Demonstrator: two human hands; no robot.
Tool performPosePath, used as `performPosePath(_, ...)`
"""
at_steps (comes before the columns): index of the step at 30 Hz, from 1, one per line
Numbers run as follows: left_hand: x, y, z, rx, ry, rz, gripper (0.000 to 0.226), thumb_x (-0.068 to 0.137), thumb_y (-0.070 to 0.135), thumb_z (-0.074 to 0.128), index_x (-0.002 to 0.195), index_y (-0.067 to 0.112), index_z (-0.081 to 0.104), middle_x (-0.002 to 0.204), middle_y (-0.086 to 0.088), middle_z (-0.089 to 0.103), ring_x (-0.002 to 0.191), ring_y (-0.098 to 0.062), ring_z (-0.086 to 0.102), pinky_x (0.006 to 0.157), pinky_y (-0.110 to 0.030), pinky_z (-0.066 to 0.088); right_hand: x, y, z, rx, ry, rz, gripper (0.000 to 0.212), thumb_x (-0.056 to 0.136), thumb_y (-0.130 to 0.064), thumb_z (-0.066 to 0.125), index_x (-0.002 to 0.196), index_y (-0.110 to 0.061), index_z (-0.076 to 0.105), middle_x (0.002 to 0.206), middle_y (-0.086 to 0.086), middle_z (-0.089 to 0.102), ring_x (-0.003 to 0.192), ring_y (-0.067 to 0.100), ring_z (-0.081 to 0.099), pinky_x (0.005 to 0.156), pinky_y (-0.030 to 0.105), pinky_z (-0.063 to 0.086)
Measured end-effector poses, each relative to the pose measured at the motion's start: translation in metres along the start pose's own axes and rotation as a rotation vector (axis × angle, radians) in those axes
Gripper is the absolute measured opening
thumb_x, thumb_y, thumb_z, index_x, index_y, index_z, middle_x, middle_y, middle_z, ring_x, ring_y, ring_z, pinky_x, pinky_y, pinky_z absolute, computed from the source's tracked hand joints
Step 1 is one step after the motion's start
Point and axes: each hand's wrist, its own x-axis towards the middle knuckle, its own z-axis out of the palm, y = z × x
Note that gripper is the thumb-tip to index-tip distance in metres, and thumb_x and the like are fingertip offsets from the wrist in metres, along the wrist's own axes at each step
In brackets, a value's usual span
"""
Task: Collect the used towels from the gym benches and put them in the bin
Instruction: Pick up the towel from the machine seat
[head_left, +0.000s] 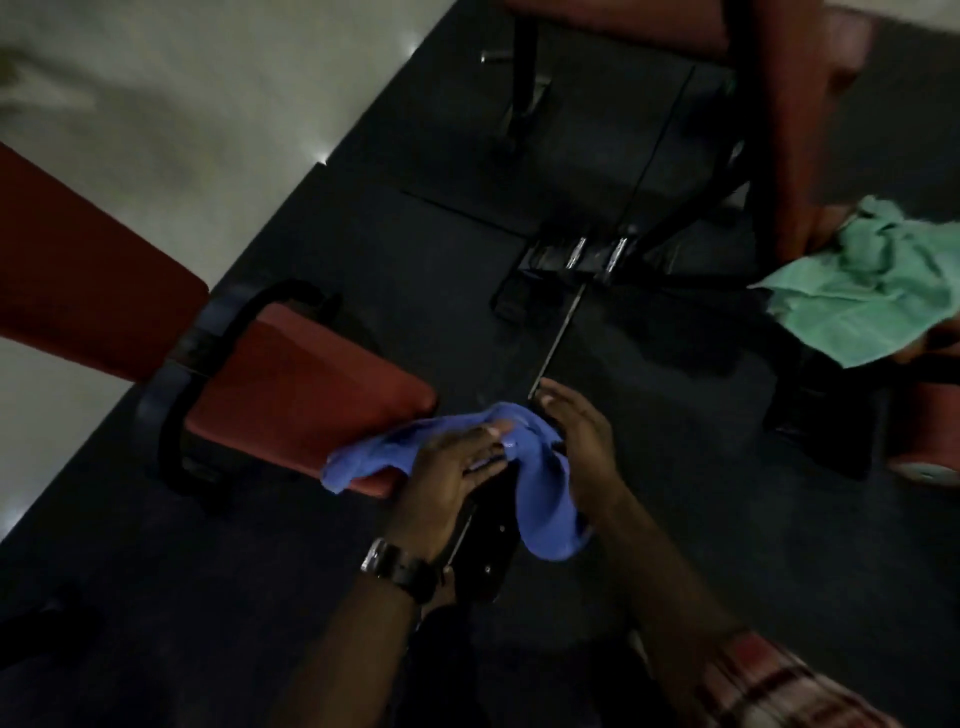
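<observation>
Both hands, left hand (452, 467) and right hand (576, 436), clamp the blue towel (540, 499) at the red bench seat (306, 384), bunching it for carrying, green towel (872, 291) waiting on another bench

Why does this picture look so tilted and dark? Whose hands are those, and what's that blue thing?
The camera sits on a person's head, looking down, so you see their own two hands. The left hand, with a watch on its wrist, and the right hand hold a blue towel between them. One end of it lies on the seat of a red gym bench. On the right, a green towel is draped on another red bench. The floor is dark. No bin shows.
</observation>
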Motion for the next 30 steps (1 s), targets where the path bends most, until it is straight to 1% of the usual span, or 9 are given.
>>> performPosePath(4, -0.053, 0.012, 0.104, 0.047, -0.021, 0.168, 0.03, 0.087, 0.002, 0.06, 0.082, 0.022, 0.082, 0.09, 0.004, 0.079, 0.088, -0.011, 0.073, 0.079, -0.023, 0.059, -0.023, -0.053, -0.086, -0.111, -0.324, 0.122, 0.044, 0.075, -0.057, 0.061, 0.093, -0.021, 0.077, 0.088, 0.007, 0.077, 0.087, 0.02, 0.073, 0.082, 0.039, 0.056)
performPosePath(6, -0.061, 0.01, 0.147, 0.027, 0.003, 0.221, 0.028, 0.088, -0.003, 0.059, 0.087, 0.017, 0.078, 0.085, 0.003, 0.078, 0.082, -0.008, 0.073, 0.075, -0.02, 0.059, -0.031, -0.07, -0.124, -0.231, -0.384, 0.115, 0.046, 0.085, -0.063, 0.051, 0.087, -0.022, 0.073, 0.083, 0.002, 0.076, 0.086, 0.018, 0.07, 0.089, 0.043, 0.051)
performPosePath(10, -0.054, -0.002, 0.212, 0.108, 0.039, 0.298, 0.024, 0.087, -0.002, 0.063, 0.098, 0.019, 0.072, 0.089, 0.0, 0.078, 0.088, -0.012, 0.072, 0.079, -0.021, 0.056, -0.045, -0.1, -0.179, -0.327, -0.282, 0.02, 0.034, 0.095, -0.055, 0.046, 0.078, -0.029, 0.059, 0.062, -0.018, 0.069, 0.058, -0.01, 0.063, 0.057, 0.009, 0.048)
performPosePath(14, -0.032, -0.027, 0.244, 0.444, -0.049, 0.426, 0.061, 0.071, 0.007, 0.081, 0.124, 0.027, 0.058, 0.124, 0.006, 0.066, 0.116, -0.01, 0.063, 0.096, -0.024, 0.05, -0.029, -0.133, -0.217, -0.198, -0.037, -0.074, 0.047, 0.095, -0.043, 0.054, 0.056, -0.019, 0.061, 0.061, -0.003, 0.063, 0.063, 0.014, 0.057, 0.067, 0.03, 0.046)
performPosePath(17, -0.01, -0.051, 0.262, 0.496, -0.243, 0.285, 0.097, 0.068, 0.021, 0.083, 0.15, 0.016, 0.03, 0.149, -0.001, 0.047, 0.137, -0.014, 0.047, 0.11, -0.033, 0.042, -0.008, -0.156, -0.231, 0.039, -0.038, -0.063, 0.04, 0.095, -0.033, 0.059, 0.059, -0.017, 0.064, 0.051, -0.005, 0.063, 0.052, 0.008, 0.059, 0.052, 0.021, 0.047)
performPosePath(22, 0.045, -0.073, 0.306, 0.388, -0.185, 0.003, 0.06, 0.084, 0.026, 0.073, 0.137, 0.009, 0.051, 0.14, -0.015, 0.057, 0.13, -0.028, 0.053, 0.109, -0.044, 0.042, 0.04, -0.185, -0.255, 0.256, -0.115, -0.009, 0.036, 0.094, -0.026, 0.061, 0.059, -0.019, 0.062, 0.059, 0.0, 0.057, 0.059, 0.014, 0.051, 0.062, 0.032, 0.041)
performPosePath(24, 0.074, -0.07, 0.323, 0.441, -0.101, -0.035, 0.04, 0.085, 0.032, 0.073, 0.122, 0.022, 0.064, 0.123, -0.004, 0.07, 0.118, -0.021, 0.063, 0.1, -0.039, 0.051, 0.066, -0.199, -0.27, 0.206, -0.051, -0.067, 0.037, 0.094, -0.022, 0.06, 0.057, -0.019, 0.059, 0.059, 0.001, 0.055, 0.06, 0.015, 0.049, 0.062, 0.033, 0.04)
performPosePath(26, 0.096, -0.06, 0.342, 0.433, -0.079, -0.024, 0.044, 0.072, 0.05, 0.077, 0.113, 0.033, 0.069, 0.109, 0.011, 0.075, 0.106, -0.007, 0.068, 0.09, -0.027, 0.053, 0.089, -0.213, -0.29, 0.155, 0.002, -0.077, 0.042, 0.093, -0.019, 0.06, 0.052, -0.022, 0.056, 0.056, -0.002, 0.054, 0.055, 0.012, 0.049, 0.058, 0.029, 0.041)
performPosePath(30, 0.144, -0.043, 0.378, 0.399, -0.006, -0.016, 0.049, 0.068, 0.056, 0.078, 0.11, 0.032, 0.072, 0.106, 0.007, 0.077, 0.101, -0.01, 0.071, 0.087, -0.033, 0.053, 0.149, -0.249, -0.332, 0.087, 0.124, -0.034, 0.026, 0.093, -0.017, 0.06, 0.07, -0.01, 0.071, 0.069, 0.005, 0.07, 0.065, 0.019, 0.064, 0.065, 0.028, 0.052)
